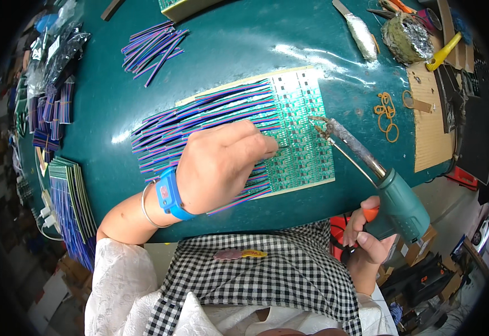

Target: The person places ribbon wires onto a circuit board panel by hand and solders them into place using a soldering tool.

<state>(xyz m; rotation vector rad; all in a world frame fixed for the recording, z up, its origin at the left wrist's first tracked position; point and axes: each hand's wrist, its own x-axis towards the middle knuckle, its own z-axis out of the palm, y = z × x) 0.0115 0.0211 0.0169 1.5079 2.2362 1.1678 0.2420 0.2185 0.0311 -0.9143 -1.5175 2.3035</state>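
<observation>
My right hand (pixel 366 238) grips a green soldering gun (pixel 404 207) with an orange trigger. Its metal barrel and thin feed tube point up and left, and the tip lies over the right edge of a green circuit board panel (pixel 303 162). My left hand (pixel 222 157) reaches across the panel with fingers pinched close to the board's surface; what they hold is mostly hidden, with only a small dark end showing. Rows of blue, red and green striped ribbon wires (pixel 222 106) extend leftward from the panel, partly beneath my left hand.
Loose ribbon wires (pixel 153 50) lie at the far left of the green table (pixel 104 112). Wired panels (pixel 70 196) stack at the left edge, below bundled wires (pixel 54 112). Rubber bands (pixel 386 115), a foil-wrapped tool (pixel 362 36) and a foil-covered roll (pixel 407 39) sit to the right.
</observation>
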